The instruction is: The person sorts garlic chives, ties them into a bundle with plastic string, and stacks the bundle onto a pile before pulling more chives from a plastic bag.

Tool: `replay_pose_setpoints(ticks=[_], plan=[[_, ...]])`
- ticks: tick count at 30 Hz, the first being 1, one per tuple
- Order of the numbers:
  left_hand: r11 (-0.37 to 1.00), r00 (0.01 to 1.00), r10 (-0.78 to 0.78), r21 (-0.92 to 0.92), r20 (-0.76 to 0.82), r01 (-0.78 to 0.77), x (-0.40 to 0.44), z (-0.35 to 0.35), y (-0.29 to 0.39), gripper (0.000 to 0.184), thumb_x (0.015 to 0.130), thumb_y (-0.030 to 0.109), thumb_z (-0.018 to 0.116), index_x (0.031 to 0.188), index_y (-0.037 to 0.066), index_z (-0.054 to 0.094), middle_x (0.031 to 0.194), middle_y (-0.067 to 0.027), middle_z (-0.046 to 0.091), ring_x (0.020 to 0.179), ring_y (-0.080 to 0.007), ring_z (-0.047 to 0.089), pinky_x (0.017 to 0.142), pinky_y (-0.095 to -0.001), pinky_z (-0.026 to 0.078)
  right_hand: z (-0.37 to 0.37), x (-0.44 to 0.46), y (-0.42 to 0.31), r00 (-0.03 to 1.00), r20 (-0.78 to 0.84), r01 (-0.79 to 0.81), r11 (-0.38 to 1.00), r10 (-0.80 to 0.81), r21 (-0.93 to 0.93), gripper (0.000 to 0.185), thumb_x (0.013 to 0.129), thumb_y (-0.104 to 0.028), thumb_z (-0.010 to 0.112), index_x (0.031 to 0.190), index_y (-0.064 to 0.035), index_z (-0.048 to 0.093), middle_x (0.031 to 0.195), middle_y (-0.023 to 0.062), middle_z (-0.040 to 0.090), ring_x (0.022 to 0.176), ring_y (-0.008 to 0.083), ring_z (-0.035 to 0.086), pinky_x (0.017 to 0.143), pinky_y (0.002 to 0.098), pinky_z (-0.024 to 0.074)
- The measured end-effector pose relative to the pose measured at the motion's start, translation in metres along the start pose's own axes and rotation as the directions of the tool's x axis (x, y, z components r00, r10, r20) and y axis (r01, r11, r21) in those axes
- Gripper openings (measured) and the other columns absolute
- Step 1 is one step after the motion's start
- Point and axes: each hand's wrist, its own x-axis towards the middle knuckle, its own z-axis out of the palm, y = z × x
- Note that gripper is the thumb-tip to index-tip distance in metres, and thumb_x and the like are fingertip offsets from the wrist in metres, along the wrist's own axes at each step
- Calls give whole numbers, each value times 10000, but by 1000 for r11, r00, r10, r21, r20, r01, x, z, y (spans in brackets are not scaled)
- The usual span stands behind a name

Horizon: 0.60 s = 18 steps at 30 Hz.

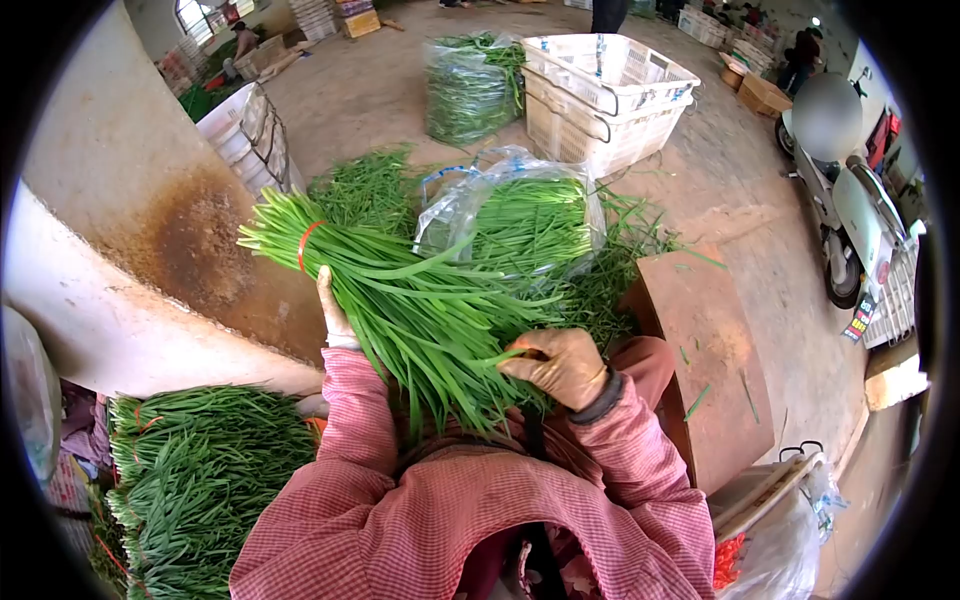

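Note:
A large bunch of garlic chives (420, 295) lies slantwise across my lap, its pale cut ends at the upper left. A red band (308, 246) circles it near those ends. My left hand (333, 308) grips the bunch from the left, just below the band; most of its fingers are hidden beneath the leaves. At the leafy end, my right hand (562, 368), in a tan glove, is closed in a pinch on a leaf tip. Beyond the bunch, a clear plastic bag (440, 225) holds more chives (530, 222).
Tied chives (205, 480) are stacked at lower left. Loose greens (365, 190) lie ahead. A brown board (705, 350) is on my right. White crates (610, 125) stand beside a filled bag (470, 90). A scooter (850, 215) is parked at right; people are in the background.

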Motion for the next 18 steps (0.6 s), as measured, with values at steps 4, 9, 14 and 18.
replay_pose_setpoints(ticks=[4,9,14,18], plan=[[999,999,32,14,19,-33,-1,2,-2,608,740,500,539,1167,82,426,1079,-89,516,928,-245,531,792,-395,465,33,-4,6,880,-28,382,741,-475,-553,210,697,-141,613,907,-155,597,673,80,572,508,227,522,469,313,437],[998,996,58,5,72,-59,1,-9,3,638,757,558,457,1194,97,402,1138,-110,478,970,-277,509,808,-425,458,17,-22,-10,948,-167,310,906,-272,288,172,752,-21,612,919,-62,603,773,83,628,676,177,609,625,236,484],[976,973,158,126,169,-180,5,-19,9,632,780,548,428,1221,98,375,1168,-110,461,992,-274,502,829,-436,448,5,-3,-15,992,-125,-5,979,31,202,148,755,-94,610,900,-69,624,792,97,631,704,211,610,632,251,480],[935,968,234,249,93,-250,-5,-2,11,629,778,546,441,1218,101,381,1157,-102,471,987,-265,504,829,-426,448,18,19,-26,976,-154,118,968,-155,-223,162,738,-218,599,856,-112,633,794,88,618,669,255,580,582,314,465]])
